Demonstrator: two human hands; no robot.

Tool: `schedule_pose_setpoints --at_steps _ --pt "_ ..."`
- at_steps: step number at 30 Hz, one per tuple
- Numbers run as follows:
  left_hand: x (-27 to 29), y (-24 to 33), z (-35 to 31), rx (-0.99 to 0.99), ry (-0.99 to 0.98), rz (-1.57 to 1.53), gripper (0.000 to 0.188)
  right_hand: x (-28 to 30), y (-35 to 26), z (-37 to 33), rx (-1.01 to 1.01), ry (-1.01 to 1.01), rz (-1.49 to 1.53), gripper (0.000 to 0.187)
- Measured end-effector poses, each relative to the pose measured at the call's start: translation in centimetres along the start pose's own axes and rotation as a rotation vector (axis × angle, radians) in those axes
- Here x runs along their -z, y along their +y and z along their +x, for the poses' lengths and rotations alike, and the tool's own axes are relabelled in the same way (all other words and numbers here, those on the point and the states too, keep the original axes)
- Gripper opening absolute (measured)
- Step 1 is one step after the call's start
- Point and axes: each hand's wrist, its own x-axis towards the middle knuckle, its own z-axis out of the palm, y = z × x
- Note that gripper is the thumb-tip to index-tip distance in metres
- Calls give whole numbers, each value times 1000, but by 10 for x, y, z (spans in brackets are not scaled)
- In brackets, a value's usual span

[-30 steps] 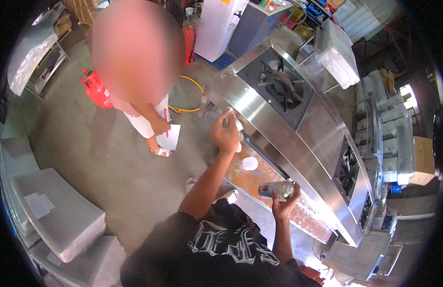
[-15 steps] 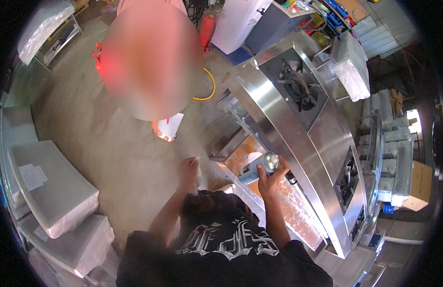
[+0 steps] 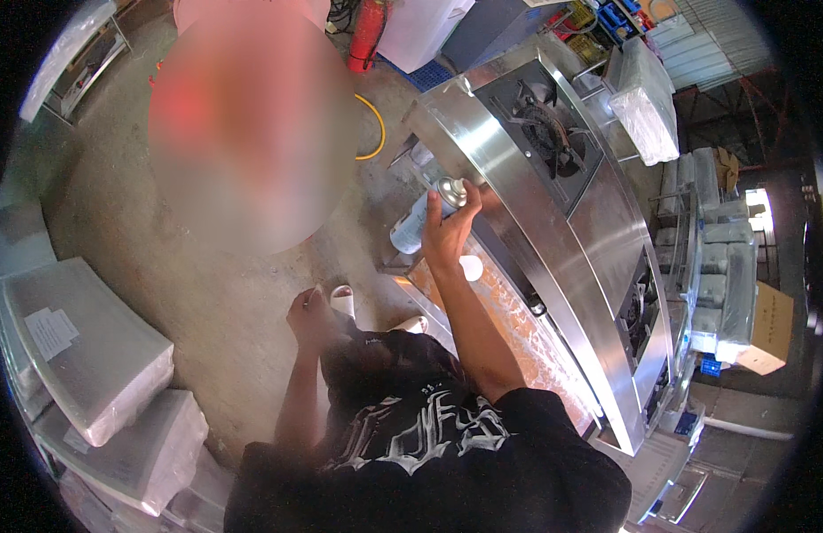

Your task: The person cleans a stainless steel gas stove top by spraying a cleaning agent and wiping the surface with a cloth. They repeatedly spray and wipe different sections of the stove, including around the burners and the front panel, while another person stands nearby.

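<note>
A light-blue spray can (image 3: 411, 230) with a silver top is gripped in my right hand (image 3: 451, 233), out in front of the stainless steel stove (image 3: 460, 133). The can tilts, its top toward the stove front. My left hand (image 3: 308, 313) is held above the floor near my body, fingers curled in; whatever they hold, if anything, is too small to make out. A small white round thing (image 3: 470, 267) shows beside my right forearm, over the orange-and-white patchy panel (image 3: 540, 360) under the stove's front.
Another person, mostly blurred, is ahead to the left. A yellow hose (image 3: 380, 133) curves on the floor near a red fire extinguisher (image 3: 367, 35). Wrapped boxes (image 3: 92, 346) are stacked at left. Black burners (image 3: 545, 129) sit on the stove top, with more wrapped goods (image 3: 718, 235) beyond.
My right hand has carried the spray can forward and to the left along the stove front. My left hand has shifted left. The white card near the other person has gone from sight.
</note>
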Motion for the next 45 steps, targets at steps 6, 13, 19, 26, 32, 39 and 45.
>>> schedule_pose_setpoints --at_steps 6,13,19,26,32,39,45 --pt "0 -14 2 -23 -11 -12 29 -14 -6 6 -61 41 -33 66" --pt "-8 -31 10 -53 -20 -25 28 -22 -13 9 -27 97 -40 63" --pt "-9 -31 9 -24 -10 -9 28 -23 -16 11 -47 103 -49 62" --pt "-7 -38 9 14 -4 -34 27 -24 -16 11 -1 131 -56 62" --pt "-6 -37 5 -6 9 -51 26 -27 -18 14 -22 137 -41 61" --pt "-35 46 21 -242 123 -163 28 30 1 -30 -59 13 -38 68" --pt "-151 219 36 -660 59 -383 21 131 32 -123 -131 -19 -206 66"
